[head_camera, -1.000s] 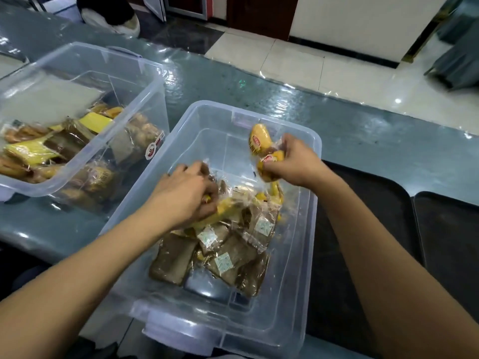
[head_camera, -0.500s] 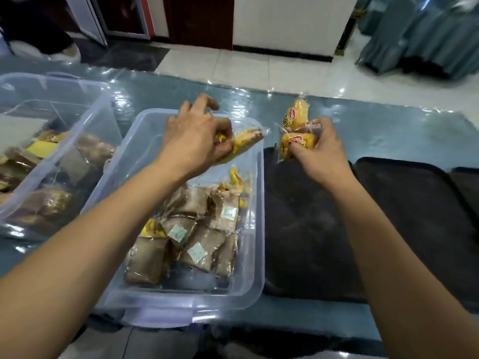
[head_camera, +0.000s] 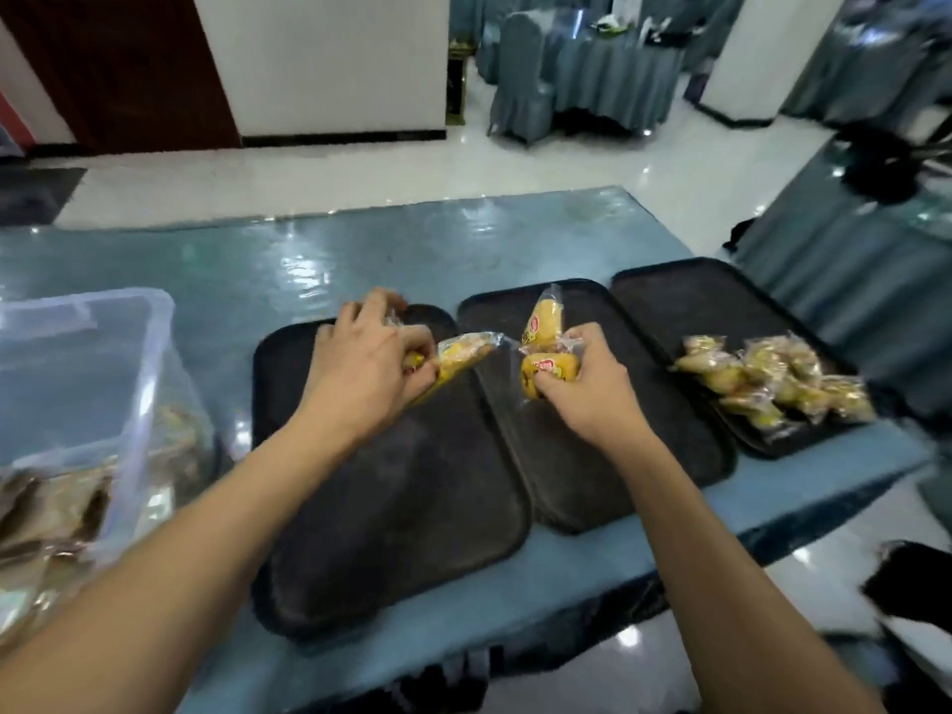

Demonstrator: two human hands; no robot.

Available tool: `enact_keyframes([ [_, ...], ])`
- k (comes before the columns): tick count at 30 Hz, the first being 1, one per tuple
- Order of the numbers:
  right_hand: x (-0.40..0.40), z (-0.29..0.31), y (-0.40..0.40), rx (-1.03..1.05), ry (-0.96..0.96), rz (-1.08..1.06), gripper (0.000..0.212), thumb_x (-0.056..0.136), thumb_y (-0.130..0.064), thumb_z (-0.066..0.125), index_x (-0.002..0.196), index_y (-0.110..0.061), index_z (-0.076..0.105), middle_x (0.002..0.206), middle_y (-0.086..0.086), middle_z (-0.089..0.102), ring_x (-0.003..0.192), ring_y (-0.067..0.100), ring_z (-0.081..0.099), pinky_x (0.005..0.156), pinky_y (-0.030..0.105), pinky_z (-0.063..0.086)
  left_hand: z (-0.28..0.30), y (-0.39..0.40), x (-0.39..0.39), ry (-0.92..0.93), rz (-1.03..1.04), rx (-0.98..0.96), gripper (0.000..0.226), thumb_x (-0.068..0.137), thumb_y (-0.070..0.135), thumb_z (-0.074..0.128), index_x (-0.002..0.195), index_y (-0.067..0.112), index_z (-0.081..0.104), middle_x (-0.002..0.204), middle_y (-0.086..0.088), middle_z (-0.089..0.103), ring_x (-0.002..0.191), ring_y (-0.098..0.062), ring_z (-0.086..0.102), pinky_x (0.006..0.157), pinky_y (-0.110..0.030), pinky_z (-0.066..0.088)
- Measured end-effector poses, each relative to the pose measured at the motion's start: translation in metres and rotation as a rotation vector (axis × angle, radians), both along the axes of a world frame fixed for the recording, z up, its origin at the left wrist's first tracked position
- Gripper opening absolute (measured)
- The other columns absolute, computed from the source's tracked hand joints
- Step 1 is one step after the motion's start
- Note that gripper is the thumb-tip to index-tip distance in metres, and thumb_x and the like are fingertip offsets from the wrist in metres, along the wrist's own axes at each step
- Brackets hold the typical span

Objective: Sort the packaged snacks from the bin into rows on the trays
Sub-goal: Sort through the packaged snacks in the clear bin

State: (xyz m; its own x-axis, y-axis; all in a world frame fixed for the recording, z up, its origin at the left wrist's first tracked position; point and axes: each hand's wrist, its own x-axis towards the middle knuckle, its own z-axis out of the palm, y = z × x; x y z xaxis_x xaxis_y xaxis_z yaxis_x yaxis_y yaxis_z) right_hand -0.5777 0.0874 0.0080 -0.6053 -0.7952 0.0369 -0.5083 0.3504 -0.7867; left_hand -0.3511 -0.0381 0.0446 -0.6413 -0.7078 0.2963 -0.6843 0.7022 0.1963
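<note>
We hold yellow snacks tight in both hands, the left hand [head_camera: 368,360] over the left tray [head_camera: 391,533] and the right hand [head_camera: 592,386] over the middle tray [head_camera: 669,445], while the snack pile [head_camera: 772,381] lies further right, nearer our right hand.

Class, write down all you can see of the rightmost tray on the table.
The rightmost tray is a dark rectangle with rounded corners and a low raised rim; it looks like matte plastic. It lies flat near the right end of the blue-covered table, close beside the middle tray. A pile of yellow wrapped snacks lies on its near half. Neither hand touches it.
</note>
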Motion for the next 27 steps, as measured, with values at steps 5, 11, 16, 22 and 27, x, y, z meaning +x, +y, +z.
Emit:
enact_keyframes([
  [5,-0.081,-0.029,0.058,0.07,-0.033,-0.079,0.037,0.078,-0.044,0.069,0.103,-0.035,0.043,0.092,-0.012,0.064,0.085,0.01,0.061,0.068,0.035,0.047,-0.031,0.035,-0.092,-0.014,-0.088,0.039,0.017,0.085,0.055,0.065,0.096,0.042,0.069,0.133,0.002,0.044,0.113,-0.03,0.048,0.081,-0.046,0.047],
  [11,-0.166,-0.054,0.09,0.106,-0.08,-0.218,0.035,0.076,-0.041,0.069,0.097,-0.037,0.042,0.086,-0.011,0.064,0.078,0.01,0.061,0.064,0.037,0.046,-0.058,0.042,-0.188,0.065,-0.142,0.232,0.019,0.088,0.053,0.061,0.098,0.04,0.071,0.134,0.002,0.044,0.111,-0.032,0.046,0.09,-0.051,0.049],
  [16,-0.232,-0.072,0.093,0.151,-0.104,-0.253,0.037,0.079,-0.037,0.072,0.101,-0.038,0.042,0.089,-0.008,0.066,0.078,0.013,0.064,0.064,0.037,0.051,-0.08,0.027,-0.253,0.058,-0.133,0.29,0.017,0.089,0.05,0.064,0.098,0.038,0.072,0.133,0.0,0.045,0.113,-0.034,0.046,0.093,-0.052,0.048],
  [22,-0.307,-0.084,0.09,0.19,-0.125,-0.281,0.037,0.077,-0.039,0.07,0.101,-0.039,0.043,0.085,-0.01,0.065,0.076,0.011,0.063,0.06,0.033,0.045,-0.097,0.021,-0.345,0.036,-0.148,0.261,0.013,0.089,0.049,0.065,0.094,0.039,0.071,0.134,0.001,0.046,0.112,-0.033,0.047,0.086,-0.05,0.049],
  [27,-0.372,-0.089,0.108,0.209,-0.133,-0.354,0.035,0.07,-0.046,0.066,0.096,-0.042,0.042,0.075,-0.013,0.062,0.067,0.005,0.06,0.056,0.033,0.044,-0.11,0.038,-0.427,0.038,-0.192,0.171,0.011,0.089,0.043,0.068,0.094,0.034,0.073,0.134,-0.003,0.048,0.11,-0.035,0.049,0.079,-0.049,0.047],
])
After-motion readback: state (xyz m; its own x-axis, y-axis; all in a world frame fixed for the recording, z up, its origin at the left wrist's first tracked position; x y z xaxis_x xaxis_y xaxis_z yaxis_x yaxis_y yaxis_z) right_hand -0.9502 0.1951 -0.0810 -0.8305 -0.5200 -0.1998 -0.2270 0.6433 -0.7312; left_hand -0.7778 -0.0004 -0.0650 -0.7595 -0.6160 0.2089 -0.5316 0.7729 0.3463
